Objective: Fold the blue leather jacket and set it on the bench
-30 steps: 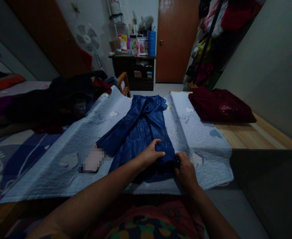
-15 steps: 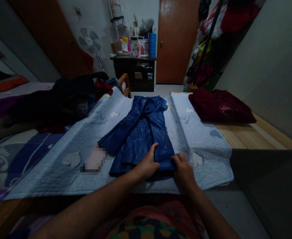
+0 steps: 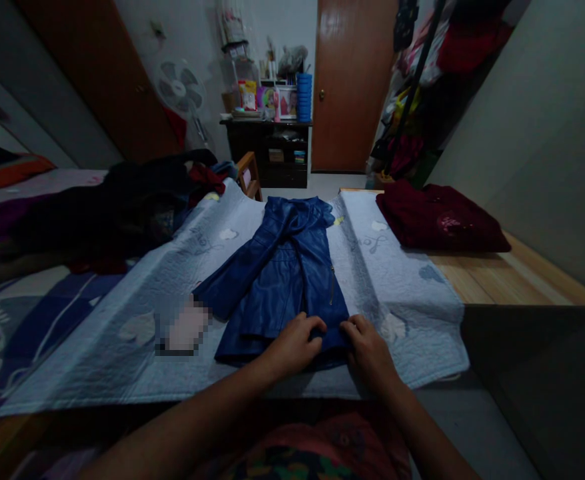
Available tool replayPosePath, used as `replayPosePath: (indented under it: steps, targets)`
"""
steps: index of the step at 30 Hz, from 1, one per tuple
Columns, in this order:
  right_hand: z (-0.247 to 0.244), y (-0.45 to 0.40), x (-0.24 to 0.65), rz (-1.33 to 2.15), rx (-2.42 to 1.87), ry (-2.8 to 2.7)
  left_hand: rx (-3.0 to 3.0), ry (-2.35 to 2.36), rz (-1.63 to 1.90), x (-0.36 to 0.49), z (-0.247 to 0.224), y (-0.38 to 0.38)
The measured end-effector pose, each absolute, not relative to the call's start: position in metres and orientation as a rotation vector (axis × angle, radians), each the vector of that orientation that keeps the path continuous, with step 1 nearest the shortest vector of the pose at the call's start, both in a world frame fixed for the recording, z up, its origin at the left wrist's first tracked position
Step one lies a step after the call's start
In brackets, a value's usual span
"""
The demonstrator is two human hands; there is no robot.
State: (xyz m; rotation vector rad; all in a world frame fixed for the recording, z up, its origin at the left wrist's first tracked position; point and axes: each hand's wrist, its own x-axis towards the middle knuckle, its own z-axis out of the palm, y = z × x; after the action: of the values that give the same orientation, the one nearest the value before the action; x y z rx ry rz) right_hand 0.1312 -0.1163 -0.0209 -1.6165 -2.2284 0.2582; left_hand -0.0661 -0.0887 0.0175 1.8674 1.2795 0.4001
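A shiny dark blue leather-like jacket [image 3: 277, 283] lies on a pale quilted cover, its sleeves folded over the front and one cuff sticking out to the left. A zip runs near its right side. My left hand [image 3: 295, 343] is on the lower part, its fingers curled on the material near the hem. At the bottom right corner, my right hand [image 3: 370, 350] pinches the edge of the jacket between thumb and fingers. What lies under the left fingertips is partly hidden.
The quilted cover [image 3: 142, 360] drapes over the table. A folded maroon garment [image 3: 437, 217] lies at the right on the wooden top [image 3: 477, 273]. Dark clothes [image 3: 97, 207] are heaped at the left. A pixelated patch hides something beside the left cuff. A fan [image 3: 180, 87] stands behind.
My left hand's fingers have gone from stretched out over the jacket to curled near its hem. My right hand stays at the right corner. The view has shifted slightly.
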Motion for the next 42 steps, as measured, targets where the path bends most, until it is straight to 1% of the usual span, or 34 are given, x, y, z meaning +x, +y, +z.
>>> replayPosePath:
  steps: [2,6,8,10,13,15,17,19,23,27,29,32,38,42]
  targets:
    - [-0.019,-0.119,0.132,0.289,-1.589,-2.269,2.119,1.355,0.31,-0.067,0.022,-0.093]
    - [-0.005,-0.125,0.136,0.376,-1.514,-2.329,2.395,1.519,0.193,-0.063,0.026,-0.095]
    - [0.007,-0.124,0.14,0.456,-1.496,-2.349,2.51,1.444,0.208,-0.061,0.026,-0.09]
    - [0.019,-0.116,0.143,0.575,-1.464,-2.375,2.586,1.266,0.203,-0.061,0.025,-0.083]
    - [0.026,-0.09,0.146,0.653,-1.463,-2.351,2.599,1.082,0.11,-0.062,0.025,-0.07]
    - [0.021,-0.067,0.142,0.532,-1.507,-2.258,2.604,1.045,0.062,-0.064,0.028,-0.064]
    - [0.01,-0.045,0.135,0.394,-1.447,-2.204,2.614,1.022,0.039,-0.065,0.032,-0.059]
    - [-0.003,-0.029,0.125,0.327,-1.414,-2.194,2.601,0.987,0.021,-0.068,0.036,-0.055]
    - [-0.024,-0.018,0.108,0.369,-1.475,-2.343,2.516,0.93,-0.004,-0.071,0.043,-0.039]
    - [-0.028,-0.022,0.101,0.417,-1.553,-2.444,2.515,1.069,0.192,-0.064,0.043,-0.005]
    - [-0.026,-0.023,0.1,0.411,-1.564,-2.447,2.577,1.1,0.32,-0.056,0.038,0.018]
    - [-0.023,-0.022,0.098,0.412,-1.58,-2.437,2.664,1.21,0.395,-0.044,0.023,0.054]
    - [-0.018,-0.017,0.103,0.48,-1.591,-2.435,2.657,1.425,0.29,-0.043,-0.022,0.103]
    - [0.004,0.005,0.115,0.612,-1.425,-2.525,2.662,1.408,0.261,-0.05,-0.042,0.11]
